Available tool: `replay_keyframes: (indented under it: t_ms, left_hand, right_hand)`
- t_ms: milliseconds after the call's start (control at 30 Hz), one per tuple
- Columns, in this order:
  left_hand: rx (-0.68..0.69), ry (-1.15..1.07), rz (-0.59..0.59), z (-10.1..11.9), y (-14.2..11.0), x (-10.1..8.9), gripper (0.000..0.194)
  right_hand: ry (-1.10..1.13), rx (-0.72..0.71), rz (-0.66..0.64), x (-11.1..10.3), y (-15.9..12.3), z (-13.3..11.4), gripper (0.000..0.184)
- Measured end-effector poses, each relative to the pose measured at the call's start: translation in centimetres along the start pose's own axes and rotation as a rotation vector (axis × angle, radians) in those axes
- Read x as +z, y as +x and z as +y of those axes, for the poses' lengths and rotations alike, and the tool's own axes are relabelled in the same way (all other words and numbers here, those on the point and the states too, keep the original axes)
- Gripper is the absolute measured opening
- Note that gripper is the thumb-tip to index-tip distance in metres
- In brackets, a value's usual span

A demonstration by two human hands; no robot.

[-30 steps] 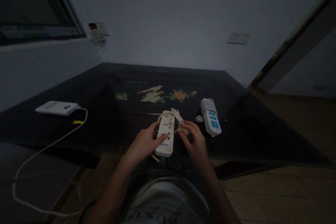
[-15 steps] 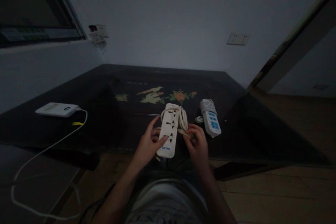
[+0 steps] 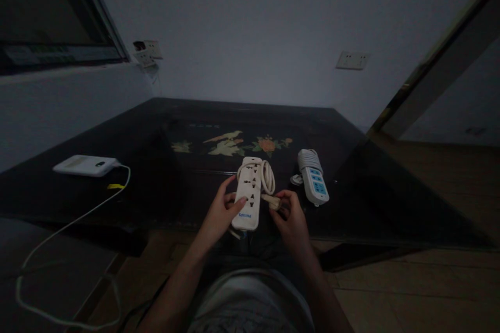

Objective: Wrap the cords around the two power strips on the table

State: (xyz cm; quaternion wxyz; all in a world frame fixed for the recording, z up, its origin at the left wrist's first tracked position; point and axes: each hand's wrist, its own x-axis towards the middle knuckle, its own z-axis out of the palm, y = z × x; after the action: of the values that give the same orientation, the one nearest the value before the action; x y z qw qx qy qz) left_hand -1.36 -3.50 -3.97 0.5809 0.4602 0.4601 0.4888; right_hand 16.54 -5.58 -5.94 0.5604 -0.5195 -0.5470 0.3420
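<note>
A white power strip [image 3: 247,210] with a blue PHILIPS label is gripped along its left side by my left hand [image 3: 221,210], the thumb lying over its sockets. Its thick cream cord [image 3: 268,177] is looped around the far end and bulges out on the right. Between the thumb and fingers of my right hand [image 3: 289,213] is the plug [image 3: 272,201] of that cord, just right of the strip. To the right lies a second power strip [image 3: 314,182] with blue socket faces and its cord wound round one end.
On the left of the dark table [image 3: 148,140] rests a white device [image 3: 86,165] with a cable [image 3: 78,214] hanging over the front edge. A yellow tag [image 3: 115,186] is beside it. Wall sockets [image 3: 352,60] are mounted behind the table.
The power strip has shifted slightly left with my left hand. The plug in my right hand has turned and shows more plainly. The cord loop has shifted left with the strip.
</note>
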Motion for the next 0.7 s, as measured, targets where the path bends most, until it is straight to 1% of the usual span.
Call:
replay_keyframes:
  t_ms: [100, 267, 333, 400, 467, 567, 700]
  left_hand:
    - [-0.015, -0.017, -0.002, 0.2, 0.1, 0.0, 0.088]
    - [-0.032, -0.023, -0.036, 0.4, 0.1, -0.1, 0.085]
    - [-0.043, -0.032, -0.044, 0.4, 0.0, -0.2, 0.087]
    - [-0.056, -0.044, -0.055, 0.4, -0.1, -0.2, 0.091]
    - [-0.061, -0.056, -0.089, 0.5, -0.3, -0.1, 0.096]
    - [-0.045, -0.069, -0.138, 0.5, -0.5, 0.2, 0.100]
    - [-0.035, -0.045, -0.129, 0.2, -0.4, 0.6, 0.100]
  right_hand:
    - [-0.023, 0.013, 0.038, 0.4, -0.3, -0.7, 0.029]
    - [-0.151, -0.033, 0.049, 0.6, 0.1, -1.0, 0.019]
    - [-0.200, -0.052, 0.058, 0.7, 0.6, -0.8, 0.019]
    - [-0.214, -0.037, 0.070, 0.9, 1.1, -0.6, 0.020]
    - [-0.153, 0.013, 0.059, 1.2, 1.4, -0.5, 0.019]
    - [0.005, 0.070, 0.023, 1.8, 1.8, -0.5, 0.020]
    - [0.185, 0.140, -0.018, 1.7, 2.4, -0.3, 0.021]
